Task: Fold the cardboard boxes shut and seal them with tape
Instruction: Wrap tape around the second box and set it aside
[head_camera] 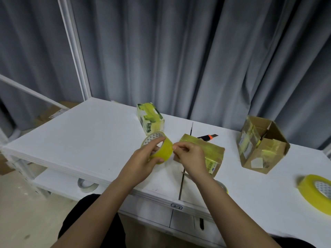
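My left hand grips a yellow tape roll above the white table, fingers curled through its core. My right hand pinches at the roll's outer edge on its right side. Just behind my right hand lies a small cardboard box, shut and covered in yellowish tape. Farther back stands a taped green-and-white box. At the right sits a larger brown box with its flaps open.
An orange-and-black utility knife lies behind the small box. A big yellow tape roll sits at the table's right edge. Another tape roll rests on the lower shelf at left. Grey curtains hang behind the table.
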`<state>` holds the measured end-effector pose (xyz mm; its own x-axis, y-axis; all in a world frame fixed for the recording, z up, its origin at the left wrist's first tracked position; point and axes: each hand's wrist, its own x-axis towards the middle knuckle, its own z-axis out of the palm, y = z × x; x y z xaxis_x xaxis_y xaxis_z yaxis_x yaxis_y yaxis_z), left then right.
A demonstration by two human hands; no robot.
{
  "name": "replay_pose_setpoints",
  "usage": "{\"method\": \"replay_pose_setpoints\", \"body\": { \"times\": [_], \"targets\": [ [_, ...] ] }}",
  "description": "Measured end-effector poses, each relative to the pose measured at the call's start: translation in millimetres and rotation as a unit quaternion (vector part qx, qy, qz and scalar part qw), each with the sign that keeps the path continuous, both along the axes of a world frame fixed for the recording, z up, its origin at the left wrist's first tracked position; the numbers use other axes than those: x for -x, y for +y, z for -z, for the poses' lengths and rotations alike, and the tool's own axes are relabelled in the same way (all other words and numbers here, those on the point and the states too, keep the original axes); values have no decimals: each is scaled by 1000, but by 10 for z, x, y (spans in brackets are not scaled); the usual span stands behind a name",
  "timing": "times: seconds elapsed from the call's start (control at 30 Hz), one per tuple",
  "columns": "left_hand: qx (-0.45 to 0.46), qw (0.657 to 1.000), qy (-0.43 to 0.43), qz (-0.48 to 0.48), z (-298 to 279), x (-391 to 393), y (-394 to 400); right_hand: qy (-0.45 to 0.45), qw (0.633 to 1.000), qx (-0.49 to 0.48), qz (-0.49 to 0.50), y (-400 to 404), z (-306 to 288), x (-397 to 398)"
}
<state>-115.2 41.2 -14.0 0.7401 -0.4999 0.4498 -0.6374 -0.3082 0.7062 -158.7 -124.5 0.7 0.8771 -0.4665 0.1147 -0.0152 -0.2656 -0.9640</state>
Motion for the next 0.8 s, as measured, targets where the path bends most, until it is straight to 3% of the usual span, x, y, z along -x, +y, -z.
{"method": "replay_pose_setpoints", "body": {
  "times": [0.07, 0.17, 0.43, 0.6, 0.8],
  "targets": [
    [3, 1000, -11, 0, -14, -2, -4, -14, 998, -51, -15, 10, -28, 11],
    [-8, 1000, -24, 0, -31, -2, -14, -20, 999, -28, -9, -9, -87, 18],
    [-15, 998, -60, -5, -17, 34, -51, 27, 980, 195, -14, 1, -152, -19],
    [-39, 999, -31, -14, -81, 15, -100, 37, 960, 273, -42, 49, -260, -62],
    [-52, 999, 5, -15, -144, -25, -145, -54, 977, 205, -34, 30, -165, 61]
  ]
}}
